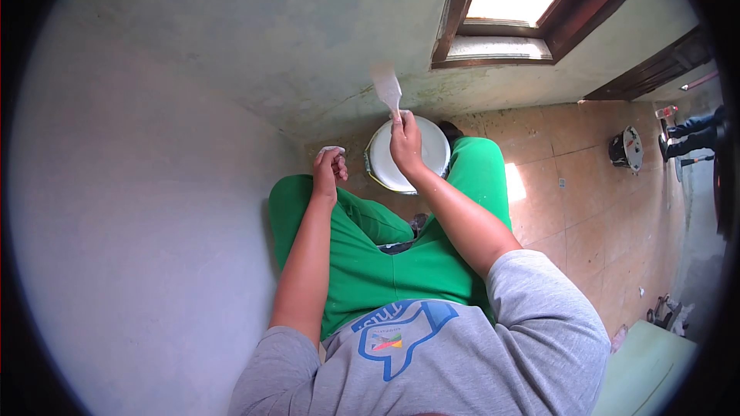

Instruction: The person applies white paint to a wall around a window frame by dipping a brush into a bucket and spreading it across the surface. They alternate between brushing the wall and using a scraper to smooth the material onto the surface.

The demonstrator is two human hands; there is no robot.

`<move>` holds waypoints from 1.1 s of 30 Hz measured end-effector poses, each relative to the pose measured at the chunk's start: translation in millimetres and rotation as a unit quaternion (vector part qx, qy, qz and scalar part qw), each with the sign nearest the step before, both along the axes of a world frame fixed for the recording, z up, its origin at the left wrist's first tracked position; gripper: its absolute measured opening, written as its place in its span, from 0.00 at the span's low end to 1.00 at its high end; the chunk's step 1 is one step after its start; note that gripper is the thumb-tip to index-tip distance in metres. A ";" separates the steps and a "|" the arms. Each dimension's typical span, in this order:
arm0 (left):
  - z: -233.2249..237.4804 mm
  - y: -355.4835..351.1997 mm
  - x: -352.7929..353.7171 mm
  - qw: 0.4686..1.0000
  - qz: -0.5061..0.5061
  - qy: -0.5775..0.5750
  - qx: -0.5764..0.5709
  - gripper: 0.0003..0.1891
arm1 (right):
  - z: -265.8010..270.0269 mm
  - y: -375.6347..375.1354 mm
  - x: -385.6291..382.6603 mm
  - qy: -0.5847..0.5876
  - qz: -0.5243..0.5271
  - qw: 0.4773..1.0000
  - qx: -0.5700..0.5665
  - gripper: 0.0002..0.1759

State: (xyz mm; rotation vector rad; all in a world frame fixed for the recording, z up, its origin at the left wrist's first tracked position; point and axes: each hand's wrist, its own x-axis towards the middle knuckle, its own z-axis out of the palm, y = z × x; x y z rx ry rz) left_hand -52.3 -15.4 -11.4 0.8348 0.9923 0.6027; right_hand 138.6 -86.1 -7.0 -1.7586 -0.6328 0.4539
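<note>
My right hand (405, 143) is wrapped round the handle of a paint brush (387, 90), whose pale, blurred bristles point up at the wall. Below and beside this hand stands a round white bucket (389, 166) between my knees. Over my left knee is my left hand (329, 172), its fingers curled around a small whitish cloth or scrap (331, 149) that shows at the top of the hand.
A pale wall (308, 46) with stains rises ahead, with a wooden-framed window (501, 48). On the tiled floor (570, 185) at the right stands a dark bucket (630, 148). Another person's legs (694, 137) are at the far right, near a bottle (666, 112).
</note>
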 end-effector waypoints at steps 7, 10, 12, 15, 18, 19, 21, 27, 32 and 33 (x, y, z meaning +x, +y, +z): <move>-3.1 -0.4 -13.6 1.000 0.009 0.001 0.000 0.10 | -31.0 59.1 23.6 0.005 0.032 0.999 0.011 0.12; -2.7 2.7 -16.0 0.999 0.031 -0.011 -0.010 0.10 | -39.0 49.0 10.8 0.063 0.064 0.996 0.000 0.11; -0.7 2.6 -16.2 0.999 0.038 -0.029 -0.017 0.10 | -21.9 31.3 -1.0 0.150 0.114 0.982 -0.024 0.09; 2.1 1.8 -13.0 0.998 0.032 -0.044 -0.019 0.09 | -21.7 9.6 -16.7 0.000 0.105 0.994 -0.013 0.12; 5.3 -0.7 -7.1 0.999 0.021 -0.039 -0.011 0.09 | -7.2 3.3 -20.2 -0.105 0.087 0.991 0.001 0.15; 5.1 -0.8 -5.1 0.999 0.020 -0.041 -0.010 0.09 | -3.7 4.1 -19.7 -0.150 0.086 0.985 0.023 0.16; 2.6 -1.9 -5.1 0.999 0.005 -0.040 0.001 0.09 | 3.5 11.6 -19.0 -0.192 0.044 0.979 0.049 0.18; 6.5 -4.1 -15.0 1.000 0.022 -0.019 0.008 0.09 | 17.2 50.9 -6.9 -0.322 -0.065 0.930 0.165 0.24; 6.2 -2.6 -15.6 0.999 0.029 -0.033 0.004 0.09 | -1.4 78.8 5.2 -0.346 -0.058 0.929 0.121 0.29; 4.5 -3.3 -17.2 0.999 0.023 -0.030 0.007 0.09 | -6.4 80.1 4.3 -0.299 -0.039 0.953 0.032 0.29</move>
